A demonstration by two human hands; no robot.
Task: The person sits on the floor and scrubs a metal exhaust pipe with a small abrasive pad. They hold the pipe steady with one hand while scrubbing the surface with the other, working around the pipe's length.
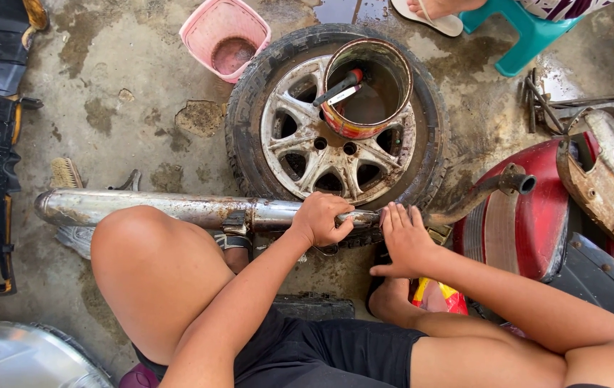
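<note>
Fingers of left hand (321, 218) wrap the exhaust pipe (177, 208) (underside hidden); right hand (405, 237) fingers lie flat, pressed together.

One crumpled red-and-yellow packet (437, 294) lies on the floor beneath the right forearm. No signs or screens.

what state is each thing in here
exhaust pipe: lying across the tyre, rusty
left hand: gripping the pipe
right hand: flat on the pipe, fingers straight
wheel: lying flat
tin can: upright, open, tools inside
pink basket: upright, dirty inside
</note>
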